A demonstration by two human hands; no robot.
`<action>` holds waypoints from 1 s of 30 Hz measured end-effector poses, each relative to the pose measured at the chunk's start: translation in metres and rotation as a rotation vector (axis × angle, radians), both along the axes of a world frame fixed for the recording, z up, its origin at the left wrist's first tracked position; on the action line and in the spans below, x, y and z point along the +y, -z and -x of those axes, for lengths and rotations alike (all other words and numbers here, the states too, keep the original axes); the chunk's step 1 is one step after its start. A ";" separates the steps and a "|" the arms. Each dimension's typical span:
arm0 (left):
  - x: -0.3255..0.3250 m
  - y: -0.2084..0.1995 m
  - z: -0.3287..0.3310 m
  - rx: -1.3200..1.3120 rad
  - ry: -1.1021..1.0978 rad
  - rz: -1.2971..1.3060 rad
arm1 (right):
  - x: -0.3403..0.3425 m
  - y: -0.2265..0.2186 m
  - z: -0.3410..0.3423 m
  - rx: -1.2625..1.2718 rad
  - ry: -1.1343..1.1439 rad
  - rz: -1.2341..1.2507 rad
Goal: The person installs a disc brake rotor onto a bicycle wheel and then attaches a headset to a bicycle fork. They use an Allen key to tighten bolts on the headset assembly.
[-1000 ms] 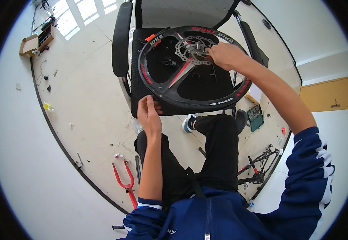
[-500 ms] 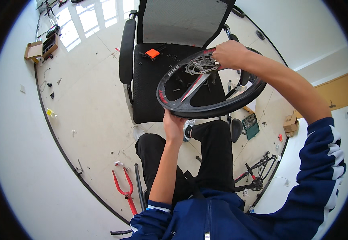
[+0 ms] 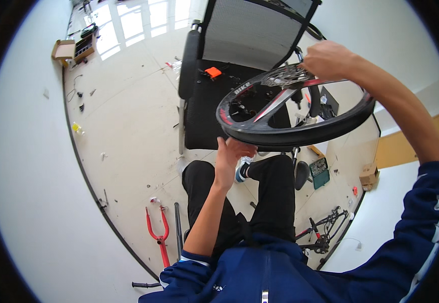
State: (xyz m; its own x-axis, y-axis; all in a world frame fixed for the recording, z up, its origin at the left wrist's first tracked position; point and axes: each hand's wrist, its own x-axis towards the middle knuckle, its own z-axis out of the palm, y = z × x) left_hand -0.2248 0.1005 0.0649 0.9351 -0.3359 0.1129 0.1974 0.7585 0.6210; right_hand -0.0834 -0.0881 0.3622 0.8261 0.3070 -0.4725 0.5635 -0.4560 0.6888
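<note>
Wheel (image 3: 275,105) is up over the chair seat (image 3: 199,121), not on the bike frame (image 3: 322,246), right hand (image 3: 330,59) fingers clamped on its middle, left hand (image 3: 227,164) fingers apart.

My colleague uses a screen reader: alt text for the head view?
Someone's right hand holds a tilted bicycle wheel near its centre, partly over a black chair, left hand beneath the near edge. A red bike fork lies on the floor.

Tilted bicycle wheel (image 3: 275,105) over an office chair (image 3: 250,35), hands (image 3: 328,59) (image 3: 229,157) at its brake disc (image 3: 282,76) and rim (image 3: 290,136).
</note>
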 end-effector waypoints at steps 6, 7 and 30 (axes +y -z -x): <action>0.016 0.092 0.072 0.190 -0.087 -0.188 | 0.063 -0.063 -0.002 -0.216 -0.329 0.125; 0.019 0.099 0.081 0.220 -0.101 -0.197 | 0.080 -0.075 -0.006 -0.226 -0.414 0.115; 0.079 0.096 0.134 0.170 -0.397 0.011 | 0.487 0.219 0.020 0.233 -0.890 -0.180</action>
State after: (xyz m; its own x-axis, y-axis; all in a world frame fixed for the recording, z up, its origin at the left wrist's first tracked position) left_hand -0.3586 0.1796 -0.0312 0.9972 0.0538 -0.0526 -0.0118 0.8024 0.5967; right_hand -0.1032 0.3992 0.1430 0.1421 0.8655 -0.4803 0.8715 0.1207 0.4754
